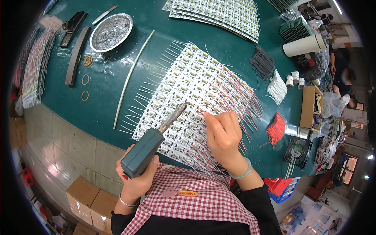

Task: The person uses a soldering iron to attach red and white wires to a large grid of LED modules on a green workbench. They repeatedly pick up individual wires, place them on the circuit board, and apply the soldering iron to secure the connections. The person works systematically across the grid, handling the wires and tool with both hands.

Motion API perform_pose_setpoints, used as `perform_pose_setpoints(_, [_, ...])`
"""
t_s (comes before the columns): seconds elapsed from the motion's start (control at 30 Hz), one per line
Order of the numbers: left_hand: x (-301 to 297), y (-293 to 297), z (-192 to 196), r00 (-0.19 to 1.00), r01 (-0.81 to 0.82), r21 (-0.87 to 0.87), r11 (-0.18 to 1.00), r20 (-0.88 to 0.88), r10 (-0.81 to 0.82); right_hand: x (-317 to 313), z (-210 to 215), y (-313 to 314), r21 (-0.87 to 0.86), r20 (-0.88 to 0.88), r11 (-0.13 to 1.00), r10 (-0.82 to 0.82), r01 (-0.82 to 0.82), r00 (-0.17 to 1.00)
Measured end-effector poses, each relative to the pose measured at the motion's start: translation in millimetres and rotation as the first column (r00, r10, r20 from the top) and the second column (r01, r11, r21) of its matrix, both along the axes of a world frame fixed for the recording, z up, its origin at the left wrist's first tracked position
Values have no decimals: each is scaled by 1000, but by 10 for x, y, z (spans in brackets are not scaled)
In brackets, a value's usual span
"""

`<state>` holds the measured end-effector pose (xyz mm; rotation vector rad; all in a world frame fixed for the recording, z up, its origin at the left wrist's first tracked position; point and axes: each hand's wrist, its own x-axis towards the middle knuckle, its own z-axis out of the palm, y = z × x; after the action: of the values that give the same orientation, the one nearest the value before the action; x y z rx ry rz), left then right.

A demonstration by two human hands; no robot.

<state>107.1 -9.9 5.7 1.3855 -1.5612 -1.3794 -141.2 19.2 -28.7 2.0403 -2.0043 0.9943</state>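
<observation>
My left hand is wrapped round the dark green body of a soldering iron. Its blackened tip reaches the middle of a white panel of small circuit boards, close to the fingers of my other hand. Over the panel, my right hand pinches a thin red wire, whose end lies near the iron's tip. White wires stick out along the panel's left side. Many red and white wires fan out on its right. Whether the tip touches the board, I cannot tell.
A metal bowl of grey scraps, a thin rod and rubber bands lie left. Bundles of black, white and red wires lie right, near a small fan. More panels are stacked behind.
</observation>
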Motion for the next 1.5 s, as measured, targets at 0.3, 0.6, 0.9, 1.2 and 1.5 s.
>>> perform_pose_setpoints(0.3, [57,47,-28,999,23,2,1000,24,-23,110,-92,-5,47,47,999,11,-14,999])
perform_pose_setpoints(0.6, [47,60,-53,997,72,-43,997,20,-71,155,-130,-26,33,7,999,-7,7,1000])
perform_pose_setpoints(0.9, [18,25,-42,988,134,-153,979,92,-121,206,-112,-46,72,-50,997,-39,43,998])
perform_pose_setpoints(1.2, [-16,14,-46,987,138,-148,979,102,-124,219,-125,-52,77,-60,996,-43,48,997])
perform_pose_setpoints(1.5, [-21,24,-84,987,139,-243,960,109,-116,235,-138,-62,69,-87,997,-34,40,996])
